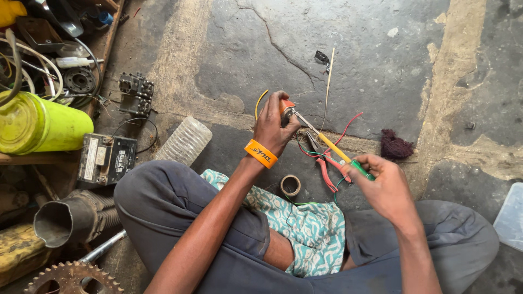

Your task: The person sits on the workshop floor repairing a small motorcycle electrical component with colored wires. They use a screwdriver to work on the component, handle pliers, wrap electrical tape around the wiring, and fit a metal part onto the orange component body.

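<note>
A small orange part [287, 106] sits low over the stone floor [354, 49], clamped in the closed left hand [274, 126]; the right hand [381, 182], fingers pinched shut, holds a yellow-and-green screwdriver [340, 152] with its tip against the part

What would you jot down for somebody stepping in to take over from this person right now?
Left hand: closed around a small orange part with a metal end, a yellow wire curling out behind it.
Right hand: gripping the green-and-yellow-handled screwdriver, tip on the orange part.
On the stone floor: red-handled pliers, roll of tape, loose red wire and green wire.
Done: tool seated on the part. Left: cannot tell how far the work has gone.
</note>
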`<state>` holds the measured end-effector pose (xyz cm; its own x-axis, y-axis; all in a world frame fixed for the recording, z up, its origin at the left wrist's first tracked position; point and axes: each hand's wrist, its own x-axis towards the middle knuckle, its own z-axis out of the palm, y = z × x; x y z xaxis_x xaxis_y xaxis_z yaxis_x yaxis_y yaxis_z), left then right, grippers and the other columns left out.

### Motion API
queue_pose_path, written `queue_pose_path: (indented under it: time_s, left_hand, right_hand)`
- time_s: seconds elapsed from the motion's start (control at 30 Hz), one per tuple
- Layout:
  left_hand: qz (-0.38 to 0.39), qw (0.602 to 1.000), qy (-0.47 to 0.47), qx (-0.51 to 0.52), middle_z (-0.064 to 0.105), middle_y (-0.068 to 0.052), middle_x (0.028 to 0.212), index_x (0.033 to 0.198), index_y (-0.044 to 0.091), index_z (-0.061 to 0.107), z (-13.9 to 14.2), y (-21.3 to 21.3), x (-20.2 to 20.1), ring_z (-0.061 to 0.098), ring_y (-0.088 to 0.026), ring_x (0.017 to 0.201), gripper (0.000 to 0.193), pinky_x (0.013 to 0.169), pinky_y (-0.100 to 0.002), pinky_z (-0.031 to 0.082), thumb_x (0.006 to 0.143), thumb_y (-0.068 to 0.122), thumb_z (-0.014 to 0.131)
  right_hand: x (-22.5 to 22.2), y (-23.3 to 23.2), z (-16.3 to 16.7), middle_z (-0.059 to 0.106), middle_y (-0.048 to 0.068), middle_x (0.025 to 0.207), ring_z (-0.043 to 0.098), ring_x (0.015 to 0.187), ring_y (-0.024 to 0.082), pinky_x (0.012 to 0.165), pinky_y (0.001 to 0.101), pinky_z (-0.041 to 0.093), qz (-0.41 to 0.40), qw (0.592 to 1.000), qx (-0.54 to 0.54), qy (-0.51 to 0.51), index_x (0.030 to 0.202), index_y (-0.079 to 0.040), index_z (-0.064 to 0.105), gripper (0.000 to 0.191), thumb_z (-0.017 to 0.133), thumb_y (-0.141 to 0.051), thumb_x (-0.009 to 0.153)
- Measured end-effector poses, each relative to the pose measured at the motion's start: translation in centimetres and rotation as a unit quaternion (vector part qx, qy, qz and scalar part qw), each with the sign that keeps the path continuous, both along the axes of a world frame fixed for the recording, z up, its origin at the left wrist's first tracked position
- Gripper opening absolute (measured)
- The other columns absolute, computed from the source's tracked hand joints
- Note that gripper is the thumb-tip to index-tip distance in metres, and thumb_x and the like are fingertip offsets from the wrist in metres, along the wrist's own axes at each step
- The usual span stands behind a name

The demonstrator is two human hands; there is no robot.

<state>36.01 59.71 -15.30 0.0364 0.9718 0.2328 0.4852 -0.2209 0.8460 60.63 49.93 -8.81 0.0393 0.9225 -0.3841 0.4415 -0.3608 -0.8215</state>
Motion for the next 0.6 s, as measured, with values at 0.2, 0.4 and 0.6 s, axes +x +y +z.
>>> queue_pose_path:
  time_s: [0.2, 0.4, 0.6]
  left_hand:
    - [-0.004, 1.0, 0.0, -0.019, 0.063, -0.021, 0.117, 0.131, 0.001, 0.052, -0.5, 0.1, -0.3, 0.067, -0.037, 0.105, 0.049, 0.091, -0.045, 0.054, 0.09, 0.023, 0.065]
    - [-0.009, 0.999, 0.043, 0.017, 0.065, -0.02, 0.116, 0.131, 0.002, 0.053, -1.1, 0.3, -0.5, 0.065, -0.039, 0.107, 0.048, 0.094, -0.046, 0.052, 0.09, 0.023, 0.065]
    - [-0.032, 0.999, 0.026, -0.021, 0.065, -0.02, 0.112, 0.128, 0.003, 0.052, -0.4, 0.3, -0.7, 0.066, -0.037, 0.103, 0.046, 0.09, -0.045, 0.053, 0.089, 0.024, 0.065]
  right_hand:
    - [-0.4, -0.6, 0.3, 0.073, 0.004, 0.076, 0.062, 0.068, 0.008, 0.061, 0.0262, 0.048, -0.008, 0.992, 0.071, -0.102, 0.099, 0.0, 0.073, 0.026, 0.078, -0.022, 0.087]
    - [0.7, -0.5, -2.6, 0.061, -0.003, 0.065, 0.047, 0.055, 0.003, 0.049, 0.0211, 0.035, -0.017, 0.993, -0.06, 0.1, 0.1, -0.002, 0.08, 0.033, 0.062, -0.029, 0.101]
    - [0.4, -0.9, -3.8, 0.057, -0.002, 0.062, 0.038, 0.046, 0.004, 0.04, 0.0239, 0.027, -0.032, 0.973, -0.137, 0.181, 0.094, -0.004, 0.074, 0.027, 0.067, -0.03, 0.094]
